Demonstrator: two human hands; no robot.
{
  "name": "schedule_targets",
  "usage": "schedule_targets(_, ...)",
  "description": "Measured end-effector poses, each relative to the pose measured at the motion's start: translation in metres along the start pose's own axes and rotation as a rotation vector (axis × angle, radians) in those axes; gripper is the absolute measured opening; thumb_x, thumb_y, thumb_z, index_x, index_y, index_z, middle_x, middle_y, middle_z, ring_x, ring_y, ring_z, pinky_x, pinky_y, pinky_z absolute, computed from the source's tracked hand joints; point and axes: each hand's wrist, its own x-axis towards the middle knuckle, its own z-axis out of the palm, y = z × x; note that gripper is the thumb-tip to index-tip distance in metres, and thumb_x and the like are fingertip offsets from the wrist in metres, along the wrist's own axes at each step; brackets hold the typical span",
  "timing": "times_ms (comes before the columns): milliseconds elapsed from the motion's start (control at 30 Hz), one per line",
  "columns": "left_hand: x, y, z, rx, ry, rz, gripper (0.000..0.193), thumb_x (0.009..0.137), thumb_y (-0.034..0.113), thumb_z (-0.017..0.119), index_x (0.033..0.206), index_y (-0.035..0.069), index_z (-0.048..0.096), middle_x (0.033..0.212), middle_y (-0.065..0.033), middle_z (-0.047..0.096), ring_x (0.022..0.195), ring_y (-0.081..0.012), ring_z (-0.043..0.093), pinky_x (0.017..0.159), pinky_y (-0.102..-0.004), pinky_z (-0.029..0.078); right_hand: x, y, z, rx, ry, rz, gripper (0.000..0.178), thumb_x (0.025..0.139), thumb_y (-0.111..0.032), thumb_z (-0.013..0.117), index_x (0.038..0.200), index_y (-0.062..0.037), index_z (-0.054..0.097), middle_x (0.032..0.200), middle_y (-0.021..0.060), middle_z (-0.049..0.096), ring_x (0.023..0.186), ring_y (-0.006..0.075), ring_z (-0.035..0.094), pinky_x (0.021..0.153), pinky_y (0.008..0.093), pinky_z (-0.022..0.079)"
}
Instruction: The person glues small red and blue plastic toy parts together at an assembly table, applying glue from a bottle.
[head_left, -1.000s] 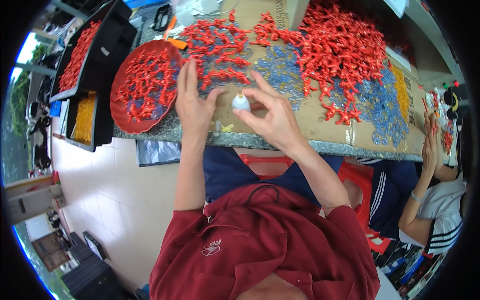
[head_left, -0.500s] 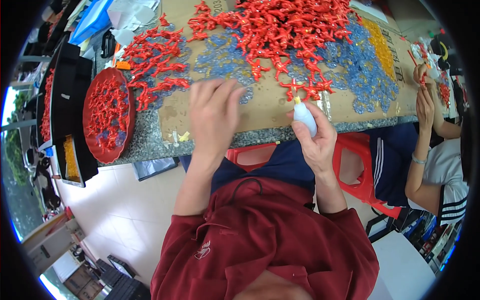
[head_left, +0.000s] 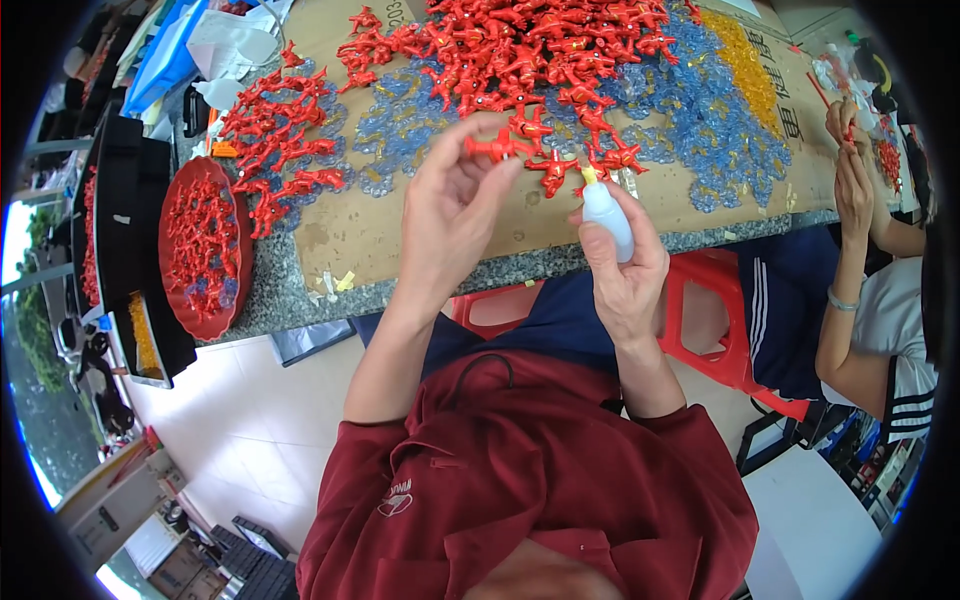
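Note:
My left hand [head_left: 448,215] is closed in a pinch on a small red plastic figure [head_left: 492,148], which it holds over the near part of the cardboard. In my right hand [head_left: 628,275] is a small white squeeze bottle [head_left: 606,220] with a yellowish nozzle tip, pointing up and away from me. The tip is close to a few loose red figures [head_left: 553,174] at the near edge of the pile. Behind both hands lies a big heap of red figures [head_left: 540,55]. Clear bluish plastic pieces [head_left: 700,130] spread around and under it.
A red scalloped dish [head_left: 243,255] of figures stands at the left, beside black bins [head_left: 118,200]. Yellow pieces [head_left: 745,75] lie at the far right of the cardboard [head_left: 380,245]. A blue tray [head_left: 165,60] is far left. On the right, a co-worker's hands [head_left: 850,170] hold something small and red.
My left hand has moved right and taken hold of a red figure. My right hand keeps the bottle in almost the same place. The view has shifted slightly.

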Motion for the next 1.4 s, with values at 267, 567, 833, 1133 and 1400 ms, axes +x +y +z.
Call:
schedule_targets(267,-0.049,-0.012,-0.028,-0.855,-0.166,-0.414,0.016,0.083,0.003,0.056,0.098,0.002,0.050,0.092,-0.0088,0.060,0.080,-0.0136,0.058,0.064,-0.0227,0.047,-0.006,0.000,0.028,-0.005,-0.121,-0.103,0.035,0.079,-0.010,0.063,0.111,-0.0002,0.052,0.095,0.0097,0.060,0.083,0.0132,0.057,0.071,0.0251,0.046)
schedule_targets(567,-0.071,-0.028,-0.050,-1.223,-0.209,-0.559,0.018,0.087,0.015,0.053,0.099,0.002,0.050,0.090,-0.0088,0.056,0.078,-0.0153,0.055,0.067,-0.0241,0.045,-0.017,-0.021,0.008,-0.168,-0.154,-0.291,0.034,0.067,-0.006,0.073,0.098,0.0008,0.059,0.078,0.0074,0.062,0.065,0.0107,0.057,0.058,0.0220,0.044)
schedule_targets(833,-0.076,-0.027,-0.047,-1.423,-0.239,-0.636,0.022,0.089,0.021,0.051,0.100,0.001,0.049,0.089,-0.0069,0.053,0.080,-0.0145,0.052,0.067,-0.0244,0.044,-0.017,-0.028,0.014,-0.321,-0.202,-0.425,0.035,0.062,-0.013,0.077,0.090,0.0020,0.063,0.065,0.0095,0.059,0.052,0.0163,0.053,0.046,0.0251,0.039)
schedule_targets(1133,-0.076,-0.030,-0.047,-1.340,-0.218,-0.631,0.024,0.088,0.022,0.052,0.101,0.001,0.050,0.088,-0.0062,0.053,0.078,-0.0140,0.052,0.065,-0.0235,0.044,-0.016,-0.030,0.014,-0.384,-0.200,-0.476,0.035,0.062,-0.014,0.077,0.089,0.0022,0.063,0.066,0.0101,0.060,0.052,0.0172,0.054,0.046,0.0258,0.040)
schedule_targets(1400,-0.076,-0.033,-0.046,-1.302,-0.241,-0.631,0.038,0.087,0.023,0.053,0.117,0.002,0.044,0.088,-0.0049,0.057,0.076,-0.0140,0.050,0.065,-0.0244,0.041,-0.017,-0.034,0.010,-0.329,-0.210,-0.380,0.034,0.061,-0.014,0.077,0.089,0.0014,0.063,0.066,0.0102,0.060,0.054,0.0173,0.055,0.047,0.0257,0.041)
